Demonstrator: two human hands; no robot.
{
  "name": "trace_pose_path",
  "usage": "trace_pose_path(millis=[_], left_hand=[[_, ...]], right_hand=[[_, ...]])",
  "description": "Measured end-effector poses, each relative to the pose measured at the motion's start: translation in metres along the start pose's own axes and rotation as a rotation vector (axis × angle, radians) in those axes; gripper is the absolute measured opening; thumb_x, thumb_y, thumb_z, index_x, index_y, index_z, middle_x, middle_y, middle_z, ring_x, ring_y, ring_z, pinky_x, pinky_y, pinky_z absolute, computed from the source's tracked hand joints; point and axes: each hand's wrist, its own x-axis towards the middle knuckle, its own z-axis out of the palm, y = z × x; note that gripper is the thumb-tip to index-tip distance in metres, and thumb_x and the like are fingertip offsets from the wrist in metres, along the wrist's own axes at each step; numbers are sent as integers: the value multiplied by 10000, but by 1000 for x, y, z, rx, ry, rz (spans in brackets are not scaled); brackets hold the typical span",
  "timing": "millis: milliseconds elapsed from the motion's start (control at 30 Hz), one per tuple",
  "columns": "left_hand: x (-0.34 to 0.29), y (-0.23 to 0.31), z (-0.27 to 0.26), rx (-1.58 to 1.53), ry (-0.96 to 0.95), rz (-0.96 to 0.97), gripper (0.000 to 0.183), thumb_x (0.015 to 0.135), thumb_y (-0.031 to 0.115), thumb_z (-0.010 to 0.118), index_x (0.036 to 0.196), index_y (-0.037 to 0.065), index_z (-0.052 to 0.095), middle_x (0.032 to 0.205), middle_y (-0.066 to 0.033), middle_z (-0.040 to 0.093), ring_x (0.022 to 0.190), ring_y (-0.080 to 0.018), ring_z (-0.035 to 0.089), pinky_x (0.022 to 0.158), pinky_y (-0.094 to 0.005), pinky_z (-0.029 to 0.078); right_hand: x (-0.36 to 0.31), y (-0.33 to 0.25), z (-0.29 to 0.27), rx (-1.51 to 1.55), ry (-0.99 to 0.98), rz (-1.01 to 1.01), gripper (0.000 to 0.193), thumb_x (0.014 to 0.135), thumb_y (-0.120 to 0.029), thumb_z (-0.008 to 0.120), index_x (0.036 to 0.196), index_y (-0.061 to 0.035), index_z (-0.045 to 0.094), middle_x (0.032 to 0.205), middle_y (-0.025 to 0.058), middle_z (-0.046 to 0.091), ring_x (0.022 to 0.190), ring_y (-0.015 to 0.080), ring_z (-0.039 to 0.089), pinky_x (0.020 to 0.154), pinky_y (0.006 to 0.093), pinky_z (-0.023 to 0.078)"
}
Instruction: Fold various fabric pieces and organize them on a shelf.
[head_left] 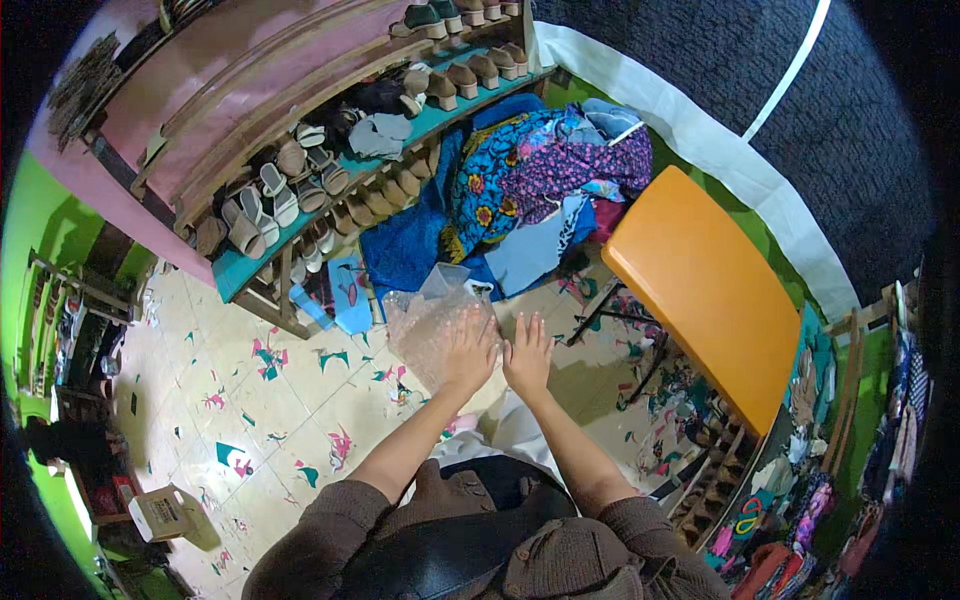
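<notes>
My left hand (468,350) lies flat, palm down, on a crumpled translucent plastic bag or sheet (412,325), with its fingers stretched forward. Beside it, my right hand (528,353) is also palm down with straight, parted fingers and nothing in its grasp. The thumbs nearly meet near the right edge of the plastic. A fold of the plastic sticks up beyond my left fingertips. Whether my right hand touches the plastic or only hovers by it, I cannot tell.
Shoes fill a turquoise-topped wooden shelf (350,170) at the far left. Patterned cloth (500,180) is heaped ahead. An orange board-like top (700,290) on dark legs stands at right. Scraps litter the tiled floor (300,400); an open carton (160,513) sits lower left.
</notes>
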Motion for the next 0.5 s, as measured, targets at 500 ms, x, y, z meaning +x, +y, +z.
trace_pose_path(millis=[500], left_hand=[[240, 41, 78, 24, -8, 72, 489, 859, 332, 442, 1315, 158, 409, 1410, -123, 279, 1296, -287, 256, 1037, -507, 177]], right_hand=[[223, 102, 5, 62, 27, 83, 577, 856, -251, 441, 1364, -52, 254, 1413, 201, 230, 1308, 361, 213, 1024, 555, 187]])
